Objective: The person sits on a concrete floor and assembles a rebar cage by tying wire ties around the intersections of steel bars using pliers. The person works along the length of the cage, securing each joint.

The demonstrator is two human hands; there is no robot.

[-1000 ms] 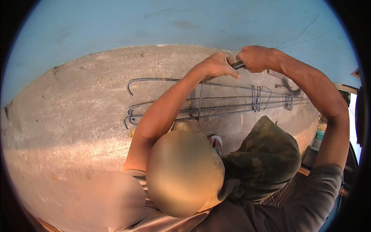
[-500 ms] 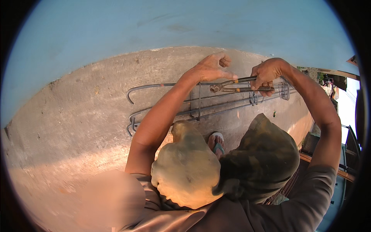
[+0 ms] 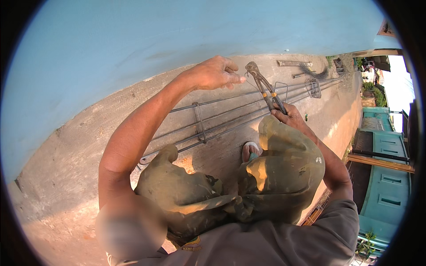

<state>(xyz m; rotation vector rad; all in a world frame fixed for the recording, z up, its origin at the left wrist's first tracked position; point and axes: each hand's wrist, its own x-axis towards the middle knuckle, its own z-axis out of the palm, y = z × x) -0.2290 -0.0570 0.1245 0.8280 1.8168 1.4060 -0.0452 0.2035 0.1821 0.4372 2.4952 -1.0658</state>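
Now, pincers: long-handled pincers [image 3: 265, 88] stand tilted over the bars, head at 11 o'clock from the handles, the head at the upper end.
Right hand: right hand [image 3: 290, 117] is clenched around the lower ends of the pincer handles; the tool runs up and away from the knuckles toward 11 o'clock.
Left hand: left hand [image 3: 215, 73] hovers above the bars at 9 o'clock from the pincer head, fingers curled loosely with the tips drawn together. Whether they pinch anything cannot be told.
Wire: a thin tie wire [image 3: 250, 80] shows just beside the pincer head, between it and the left fingertips; contact with the fingers cannot be told.
Rebar cage: rebar cage [image 3: 222, 117] of long parallel bars with square stirrups lies on the concrete floor [image 3: 80, 177], running from 8 o'clock to 2 o'clock under both hands.
Surroundings: blue wall [image 3: 133, 35] behind the cage; a sandalled foot [image 3: 250, 150] just below the bars.
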